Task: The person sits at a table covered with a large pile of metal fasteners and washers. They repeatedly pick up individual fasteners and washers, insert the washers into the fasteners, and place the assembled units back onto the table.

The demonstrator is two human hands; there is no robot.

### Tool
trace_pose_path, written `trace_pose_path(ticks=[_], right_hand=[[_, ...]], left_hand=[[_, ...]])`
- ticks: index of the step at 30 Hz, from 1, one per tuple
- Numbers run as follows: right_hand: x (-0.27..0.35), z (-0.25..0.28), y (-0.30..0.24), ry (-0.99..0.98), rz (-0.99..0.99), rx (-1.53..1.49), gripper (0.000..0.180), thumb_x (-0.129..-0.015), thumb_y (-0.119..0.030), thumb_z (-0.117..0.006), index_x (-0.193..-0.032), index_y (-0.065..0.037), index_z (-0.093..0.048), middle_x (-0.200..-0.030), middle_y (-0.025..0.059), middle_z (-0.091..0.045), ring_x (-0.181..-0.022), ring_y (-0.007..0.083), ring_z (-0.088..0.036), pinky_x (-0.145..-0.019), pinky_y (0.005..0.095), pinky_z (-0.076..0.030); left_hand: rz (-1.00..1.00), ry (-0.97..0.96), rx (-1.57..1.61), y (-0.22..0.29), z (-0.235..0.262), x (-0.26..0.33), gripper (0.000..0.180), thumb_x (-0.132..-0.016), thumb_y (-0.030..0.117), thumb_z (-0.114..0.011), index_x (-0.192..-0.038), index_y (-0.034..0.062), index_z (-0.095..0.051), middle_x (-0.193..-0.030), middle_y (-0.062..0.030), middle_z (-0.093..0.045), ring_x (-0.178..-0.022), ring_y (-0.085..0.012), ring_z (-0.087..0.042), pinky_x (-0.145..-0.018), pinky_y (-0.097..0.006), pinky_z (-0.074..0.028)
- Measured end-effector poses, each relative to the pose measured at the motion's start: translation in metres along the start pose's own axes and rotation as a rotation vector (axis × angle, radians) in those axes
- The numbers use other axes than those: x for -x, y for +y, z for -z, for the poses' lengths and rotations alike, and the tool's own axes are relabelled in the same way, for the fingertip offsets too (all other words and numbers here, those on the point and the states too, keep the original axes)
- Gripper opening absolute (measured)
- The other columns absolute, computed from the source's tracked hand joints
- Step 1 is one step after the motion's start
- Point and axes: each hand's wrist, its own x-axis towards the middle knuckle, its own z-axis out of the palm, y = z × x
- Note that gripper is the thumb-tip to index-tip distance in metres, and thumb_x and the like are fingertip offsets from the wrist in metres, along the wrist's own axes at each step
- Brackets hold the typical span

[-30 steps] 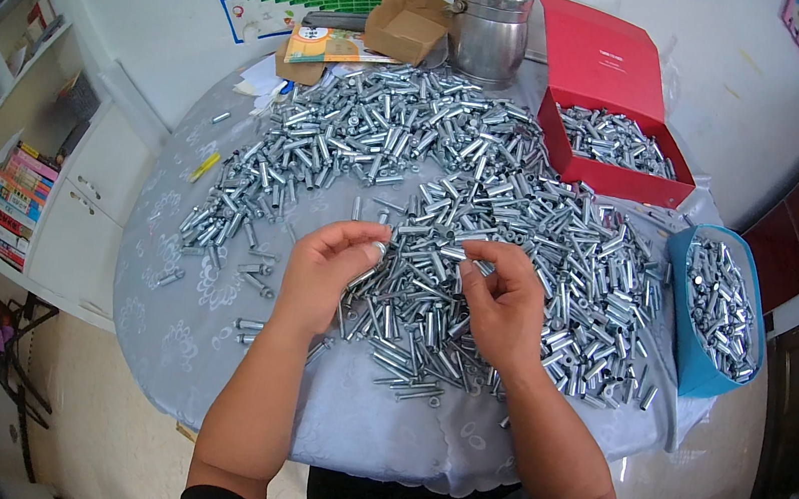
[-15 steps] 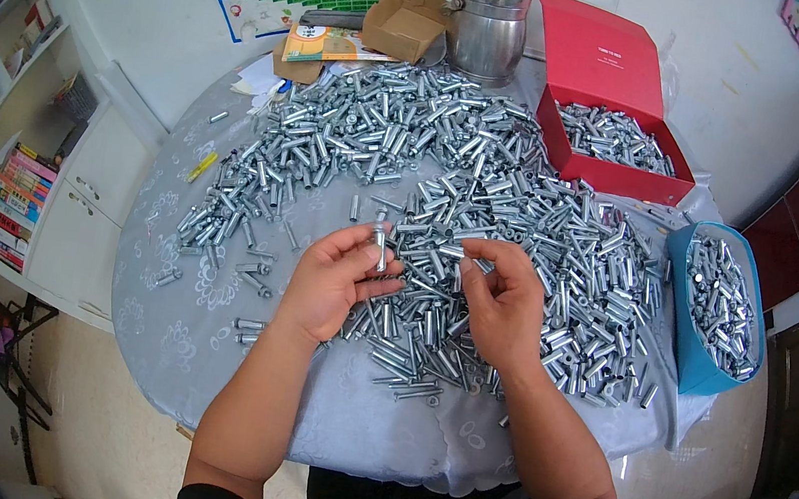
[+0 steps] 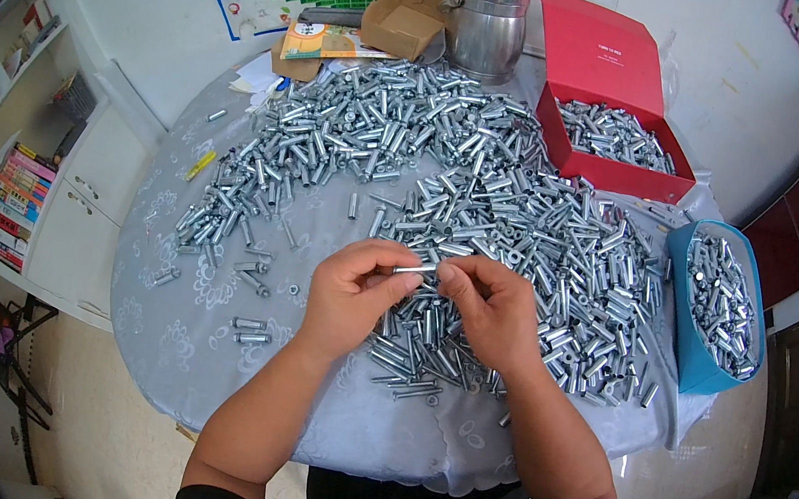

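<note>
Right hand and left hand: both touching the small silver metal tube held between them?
Touching. The head view shows the small silver metal tube lying level, its ends pinched by the fingertips of the left hand and the right hand.

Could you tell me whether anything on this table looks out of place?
Only a little: a yellow pen lies by itself near the table's left edge, and a few metal sleeves sit scattered apart from the main heap.

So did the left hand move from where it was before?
Yes. The left hand slid right, away from the yellow marker, and now meets the right hand on one small metal tube.
</note>
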Motion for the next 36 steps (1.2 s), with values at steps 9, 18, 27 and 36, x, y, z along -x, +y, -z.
trace_pose_path(ticks=[9, 18, 27, 36], right_hand=[[-0.0024, 0.0049, -0.0050, -0.051, -0.158, -0.209, 0.020, -0.097, -0.018, -0.065, -0.100, 0.002, -0.068, -0.077, 0.0016, -0.066, -0.061, 0.0059, -0.056, -0.054, 0.0212, -0.044], [-0.0032, -0.0004, -0.0046, -0.024, -0.148, -0.349, 0.021, -0.098, -0.019, -0.062, -0.095, 0.001, -0.068, -0.074, 0.0020, -0.065, -0.057, 0.0053, -0.056, -0.049, 0.0203, -0.043], [-0.0034, 0.0023, -0.0049, -0.078, -0.217, -0.258, 0.031, -0.101, -0.026, -0.057, -0.086, 0.000, -0.066, -0.066, -0.0005, -0.059, -0.053, 0.0049, -0.049, -0.048, 0.0211, -0.039], [-0.0037, 0.0024, -0.0019, -0.079, -0.168, -0.190, 0.029, -0.100, -0.024, -0.058, -0.085, 0.000, -0.066, -0.066, -0.0019, -0.057, -0.058, 0.0044, -0.048, -0.052, 0.0214, -0.038]], left_hand=[[0.178, 0.009, 0.052, 0.0001, 0.0058, -0.0032, 0.022, -0.090, -0.001, -0.066, -0.112, -0.0038, -0.067, -0.088, -0.0091, -0.071, -0.074, -0.0128, -0.068, -0.068, -0.025, -0.058], [0.190, -0.025, 0.174, -0.0001, 0.0074, -0.0030, 0.019, -0.093, 0.002, -0.064, -0.111, -0.0050, -0.065, -0.092, -0.0121, -0.072, -0.079, -0.0163, -0.071, -0.071, -0.028, -0.060], [0.117, -0.097, 0.179, -0.0038, 0.0046, -0.0013, 0.019, -0.093, 0.001, -0.063, -0.112, -0.0036, -0.063, -0.096, -0.0097, -0.070, -0.085, -0.0140, -0.069, -0.077, -0.026, -0.057], [0.145, -0.039, 0.076, -0.0001, 0.0047, -0.0009, 0.022, -0.092, 0.002, -0.065, -0.113, -0.0045, -0.067, -0.091, -0.0118, -0.072, -0.078, -0.0153, -0.070, -0.070, -0.027, -0.059]])
